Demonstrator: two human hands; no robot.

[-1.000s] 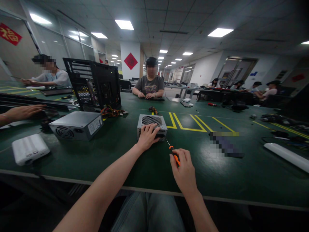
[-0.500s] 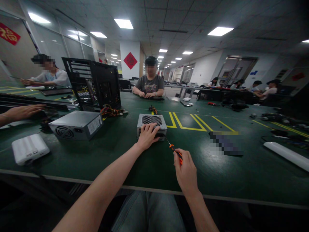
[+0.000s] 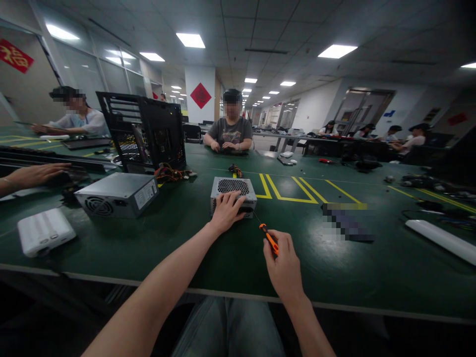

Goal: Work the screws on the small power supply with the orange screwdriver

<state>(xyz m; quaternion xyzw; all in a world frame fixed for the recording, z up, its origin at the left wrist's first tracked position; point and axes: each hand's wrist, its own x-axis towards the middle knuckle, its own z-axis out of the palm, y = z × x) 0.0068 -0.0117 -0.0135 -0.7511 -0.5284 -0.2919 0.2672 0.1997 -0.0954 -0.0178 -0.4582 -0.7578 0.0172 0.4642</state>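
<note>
Head view: a small power supply unit (image 3: pixel 233 194), a silver metal box with a perforated grille on top, sits near the middle of the green tabletop (image 3: pixel 230 258). The left hand (image 3: pixel 226 212) lies flat on its near edge, fingers spread. The right hand (image 3: pixel 283 270) is clenched around an orange-handled screwdriver (image 3: pixel 266 235), whose thin shaft angles up to the unit's near right corner. A larger grey power supply (image 3: pixel 118 194) stands well apart toward the left edge.
</note>
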